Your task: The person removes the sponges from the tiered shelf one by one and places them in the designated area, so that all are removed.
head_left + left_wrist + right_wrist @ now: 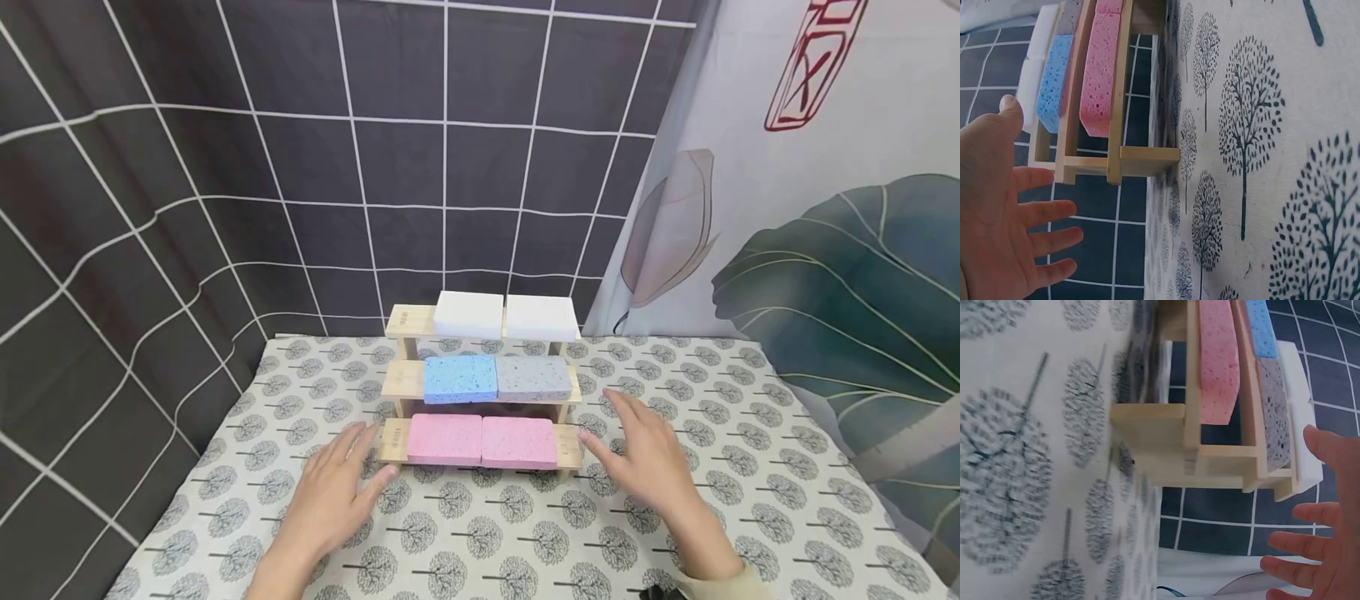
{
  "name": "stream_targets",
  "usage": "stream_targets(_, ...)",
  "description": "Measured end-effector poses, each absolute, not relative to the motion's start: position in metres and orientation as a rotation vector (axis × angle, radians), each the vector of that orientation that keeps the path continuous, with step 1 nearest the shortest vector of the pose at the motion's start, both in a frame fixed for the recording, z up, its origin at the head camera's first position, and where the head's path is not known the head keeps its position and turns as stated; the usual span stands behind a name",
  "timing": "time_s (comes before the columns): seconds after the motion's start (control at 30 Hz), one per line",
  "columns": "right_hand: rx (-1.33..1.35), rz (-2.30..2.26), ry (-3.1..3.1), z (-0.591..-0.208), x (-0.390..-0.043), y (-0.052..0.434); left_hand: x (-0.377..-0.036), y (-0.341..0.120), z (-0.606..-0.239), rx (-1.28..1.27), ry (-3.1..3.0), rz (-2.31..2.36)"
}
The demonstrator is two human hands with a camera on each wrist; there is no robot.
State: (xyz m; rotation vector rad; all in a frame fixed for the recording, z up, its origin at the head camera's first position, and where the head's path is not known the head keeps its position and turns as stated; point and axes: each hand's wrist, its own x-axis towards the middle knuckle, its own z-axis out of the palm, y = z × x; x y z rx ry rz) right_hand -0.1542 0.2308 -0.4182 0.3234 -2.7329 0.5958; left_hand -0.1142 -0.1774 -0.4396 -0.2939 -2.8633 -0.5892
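Observation:
A three-step wooden rack [393, 442] stands on the table between my hands. Two pink sponges [444, 439] lie side by side on its lowest step. On the middle step a blue sponge [461, 379] sits against a grey sponge [533, 378]. Two white sponge-like blocks [468, 314] rest on the top step. My left hand [330, 492] is beside the rack's left end, fingers extended and thumb apart. At the right end my right hand [651, 457] has its fingers spread, the thumb close to the lowest step. Neither hand holds anything; whether a fingertip touches the wood I cannot tell.
A tree-patterned cloth [480, 533] covers the table. Behind it hangs a dark curtain with white grid lines [397, 158]. A pale curtain with a leaf print [697, 83] hangs on the right. A small black item [660, 592] shows near my right sleeve.

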Motion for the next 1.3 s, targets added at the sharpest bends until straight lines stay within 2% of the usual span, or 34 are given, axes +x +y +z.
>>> stream_targets(0.8, 0.313, 0.827, -2.672, -0.381, -0.203, 0.232, -0.123, -0.176, -0.451, -0.129, -2.894, -0.85)
stream_targets(1.3, 0.339, 0.915, -2.677, -0.378, -0.231, 0.232, -0.129, -0.167, -0.467, -0.082, -2.845, -1.123)
